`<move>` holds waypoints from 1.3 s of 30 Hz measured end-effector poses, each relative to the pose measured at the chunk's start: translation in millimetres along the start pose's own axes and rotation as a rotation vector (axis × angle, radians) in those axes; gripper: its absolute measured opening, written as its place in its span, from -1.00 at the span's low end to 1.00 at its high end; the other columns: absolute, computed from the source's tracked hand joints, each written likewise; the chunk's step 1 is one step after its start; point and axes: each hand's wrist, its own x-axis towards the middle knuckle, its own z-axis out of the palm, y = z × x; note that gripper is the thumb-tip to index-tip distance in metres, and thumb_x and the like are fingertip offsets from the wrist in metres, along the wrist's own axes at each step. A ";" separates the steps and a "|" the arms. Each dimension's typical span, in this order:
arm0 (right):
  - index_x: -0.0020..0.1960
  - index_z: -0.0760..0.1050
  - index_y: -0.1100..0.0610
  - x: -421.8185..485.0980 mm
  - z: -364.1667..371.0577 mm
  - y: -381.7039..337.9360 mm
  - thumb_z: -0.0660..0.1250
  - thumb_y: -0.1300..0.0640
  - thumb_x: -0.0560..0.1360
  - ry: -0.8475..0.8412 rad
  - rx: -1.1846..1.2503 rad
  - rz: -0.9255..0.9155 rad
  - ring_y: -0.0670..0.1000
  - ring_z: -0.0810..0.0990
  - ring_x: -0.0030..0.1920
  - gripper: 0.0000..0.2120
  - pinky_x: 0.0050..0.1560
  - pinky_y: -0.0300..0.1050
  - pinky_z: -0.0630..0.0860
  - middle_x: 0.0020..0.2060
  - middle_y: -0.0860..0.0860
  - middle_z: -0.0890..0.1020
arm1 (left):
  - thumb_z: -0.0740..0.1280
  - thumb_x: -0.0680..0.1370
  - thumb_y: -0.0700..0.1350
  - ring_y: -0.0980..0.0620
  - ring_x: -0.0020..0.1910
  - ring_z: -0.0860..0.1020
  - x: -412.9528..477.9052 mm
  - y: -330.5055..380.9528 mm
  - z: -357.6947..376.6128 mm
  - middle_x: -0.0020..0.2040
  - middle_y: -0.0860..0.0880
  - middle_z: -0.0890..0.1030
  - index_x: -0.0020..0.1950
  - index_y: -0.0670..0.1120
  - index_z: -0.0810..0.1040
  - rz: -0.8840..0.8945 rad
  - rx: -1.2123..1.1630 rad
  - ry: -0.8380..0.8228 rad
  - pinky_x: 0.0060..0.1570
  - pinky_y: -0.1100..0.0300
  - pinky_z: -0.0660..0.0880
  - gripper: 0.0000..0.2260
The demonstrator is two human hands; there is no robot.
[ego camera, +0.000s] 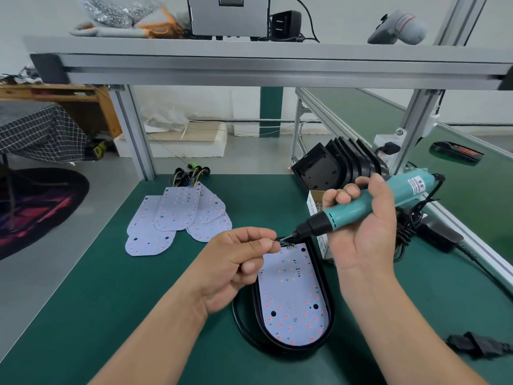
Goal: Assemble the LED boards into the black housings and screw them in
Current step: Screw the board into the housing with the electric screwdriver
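Fingers of the left hand (238, 262) curl in, thumb and forefinger pinching the thin wires (283, 242) at the top end of the LED board (293, 295). The right hand (363, 218) is wrapped closed around a teal electric screwdriver (361, 208), tip angled down-left at those wires. Board sits in 1 black housing (327, 326) on the green surface (111, 301), long axis running near to far, rounded end nearest.

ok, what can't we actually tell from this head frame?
- Whether the left hand pinches a screw or just the thin coloured wires: fingers hide it.
- The bit tip of the teal electric screwdriver in the right hand: too small.
- The screws in the white LED board in the black housing: too small.
- Contents of the small cardboard box: right hand covers it.
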 end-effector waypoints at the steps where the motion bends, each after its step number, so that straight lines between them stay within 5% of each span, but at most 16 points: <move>1: -0.07 0.51 0.11 -0.4 -0.8 0.1 0.39 0.08 0.63 -0.008 -0.004 0.001 -0.02 0.45 -0.35 -0.85 -0.08 -0.06 0.60 -0.30 0.00 0.47 | 0.51 0.46 -0.25 0.15 -0.52 0.33 -0.1 -0.7 0.3 -0.03 -0.21 0.72 -0.04 -0.10 0.78 -0.004 0.013 -0.007 -0.56 0.34 0.23 -0.88; 30: -0.06 0.52 0.12 -3.3 -5.4 1.6 0.39 0.09 0.63 -0.065 -0.046 0.021 -0.03 0.44 -0.34 -0.87 -0.08 -0.07 0.60 -0.30 -0.01 0.47 | 0.50 0.54 -0.32 0.14 -0.53 0.30 -1.3 -5.4 3.2 0.06 -0.28 0.74 -0.01 -0.14 0.76 -0.003 0.109 0.017 -0.51 0.32 0.26 -0.89; 39: -0.02 0.55 0.10 -9.3 -5.0 9.0 0.41 0.00 0.66 -0.109 -0.135 -0.057 0.00 0.52 -0.28 -0.81 0.02 -0.01 0.60 -0.25 0.01 0.51 | 0.49 0.56 -0.34 0.11 -0.52 0.28 -0.9 -6.5 5.0 -0.02 -0.17 0.78 -0.06 -0.11 0.74 0.175 0.293 0.171 -0.51 0.31 0.20 -0.86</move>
